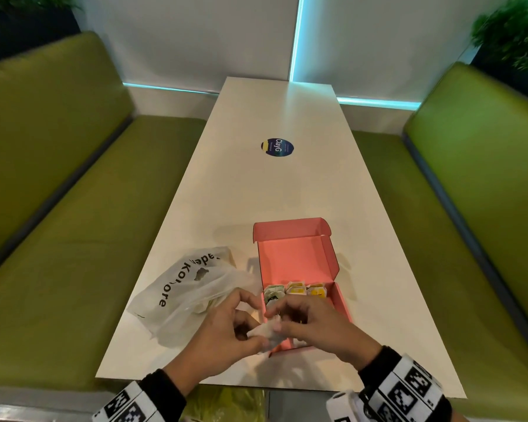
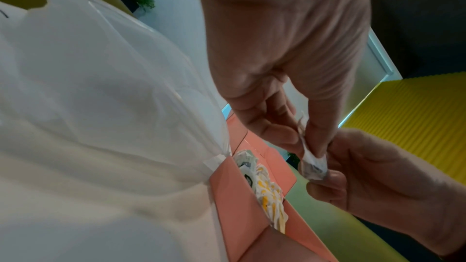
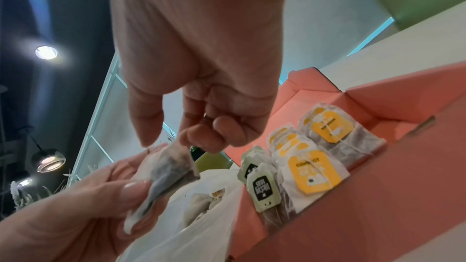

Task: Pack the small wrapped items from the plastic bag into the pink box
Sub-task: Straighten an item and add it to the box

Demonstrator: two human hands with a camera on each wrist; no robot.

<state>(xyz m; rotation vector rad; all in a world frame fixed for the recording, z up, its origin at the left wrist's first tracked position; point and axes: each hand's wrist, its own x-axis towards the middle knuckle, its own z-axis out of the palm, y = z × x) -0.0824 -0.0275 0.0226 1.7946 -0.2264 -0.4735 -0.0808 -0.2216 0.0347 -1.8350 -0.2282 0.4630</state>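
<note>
A small white wrapped sachet (image 1: pixel 264 332) is held above the front left corner of the open pink box (image 1: pixel 340 300). My left hand (image 1: pixel 256 335) pinches its lower end, and my right hand (image 1: pixel 279 319) pinches its top. The left wrist view shows the sachet (image 2: pixel 311 166) between my left hand (image 2: pixel 302 144) and right hand (image 2: pixel 332 163). In the right wrist view my right hand (image 3: pixel 169 139) meets the sachet (image 3: pixel 169 170) held by my left hand (image 3: pixel 141 176). Several packed sachets (image 3: pixel 310 172) with yellow and green tags stand in a row in the box (image 3: pixel 378 186). The plastic bag (image 1: pixel 177 296) lies to the left of the box.
More sachets (image 3: pixel 201 202) show inside the plastic bag's mouth (image 3: pixel 201 226). The box lid (image 1: pixel 296 260) stands open toward the far side. A round blue sticker (image 1: pixel 277 147) marks the middle of the long white table (image 1: pixel 256 193). Green benches (image 1: pixel 73 208) run along both sides.
</note>
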